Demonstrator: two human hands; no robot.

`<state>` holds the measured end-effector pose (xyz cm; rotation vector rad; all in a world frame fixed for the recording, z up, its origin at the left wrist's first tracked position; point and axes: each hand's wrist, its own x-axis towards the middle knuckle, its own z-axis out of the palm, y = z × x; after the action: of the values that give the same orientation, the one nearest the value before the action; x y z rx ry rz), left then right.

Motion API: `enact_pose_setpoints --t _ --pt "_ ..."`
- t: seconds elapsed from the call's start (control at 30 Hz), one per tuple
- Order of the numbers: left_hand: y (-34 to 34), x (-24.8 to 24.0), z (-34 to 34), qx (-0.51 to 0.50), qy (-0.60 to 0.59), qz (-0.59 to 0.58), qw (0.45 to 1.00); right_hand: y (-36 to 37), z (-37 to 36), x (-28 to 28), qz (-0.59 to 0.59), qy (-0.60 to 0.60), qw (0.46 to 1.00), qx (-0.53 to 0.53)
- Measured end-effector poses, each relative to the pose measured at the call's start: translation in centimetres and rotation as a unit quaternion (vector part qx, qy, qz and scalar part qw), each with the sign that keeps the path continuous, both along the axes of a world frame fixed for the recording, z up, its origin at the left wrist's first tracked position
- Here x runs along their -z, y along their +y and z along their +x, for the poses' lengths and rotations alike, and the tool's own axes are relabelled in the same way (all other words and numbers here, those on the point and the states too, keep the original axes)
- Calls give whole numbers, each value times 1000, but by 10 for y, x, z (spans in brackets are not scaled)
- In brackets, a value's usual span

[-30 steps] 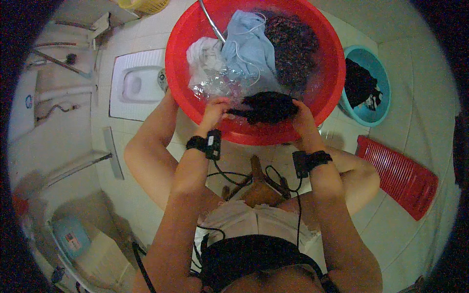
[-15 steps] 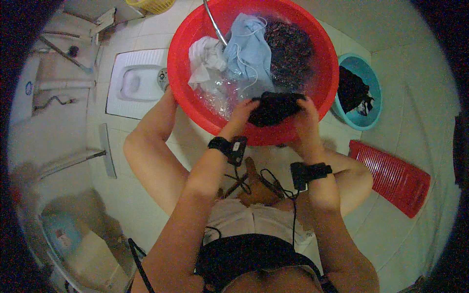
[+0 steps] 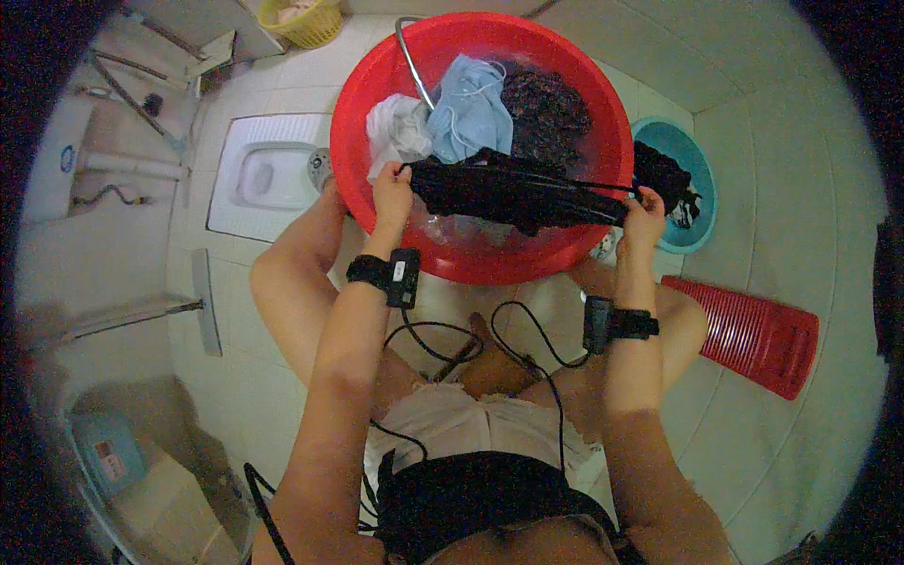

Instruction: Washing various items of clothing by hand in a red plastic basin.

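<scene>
Between my two hands a black garment (image 3: 513,200) is stretched sideways over the near part of a large red tub (image 3: 499,270); its exact kind does not show. My left hand (image 3: 392,196) pinches its left end, and my right hand (image 3: 644,222) grips the right end, just past the tub's right rim. In the tub, behind the garment, lie a light blue cloth (image 3: 471,113) with white cords, a white cloth (image 3: 396,128) and a dark wet heap (image 3: 551,115). A curved metal-coloured hose (image 3: 410,55) hangs over the far rim into the tub.
Right of the tub stands a light blue basin (image 3: 699,155) holding black clothes (image 3: 659,174). A red washboard (image 3: 753,336) lies nearer on the tiles. To the left is a squat toilet (image 3: 259,176); a yellow basket (image 3: 315,24) stands behind. Black cables (image 3: 557,405) hang from my wrists.
My hands have moved apart, left and right, spreading the black garment from a bunched wad into a long stretched strip.
</scene>
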<state>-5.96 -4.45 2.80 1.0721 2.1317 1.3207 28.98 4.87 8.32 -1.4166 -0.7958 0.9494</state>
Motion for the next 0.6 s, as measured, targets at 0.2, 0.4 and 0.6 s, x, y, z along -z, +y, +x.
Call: enact_pose_setpoints --t 0.2,0.4,0.6 --pt "-16 87 -27 -16 85 -193 977 -21 -57 65 -276 -606 700 -259" --pt "32 97 70 189 182 -199 944 -17 -37 225 -70 -574 784 -226" --pt "-32 162 17 312 282 -418 805 -43 -143 177 -230 -514 467 -681"
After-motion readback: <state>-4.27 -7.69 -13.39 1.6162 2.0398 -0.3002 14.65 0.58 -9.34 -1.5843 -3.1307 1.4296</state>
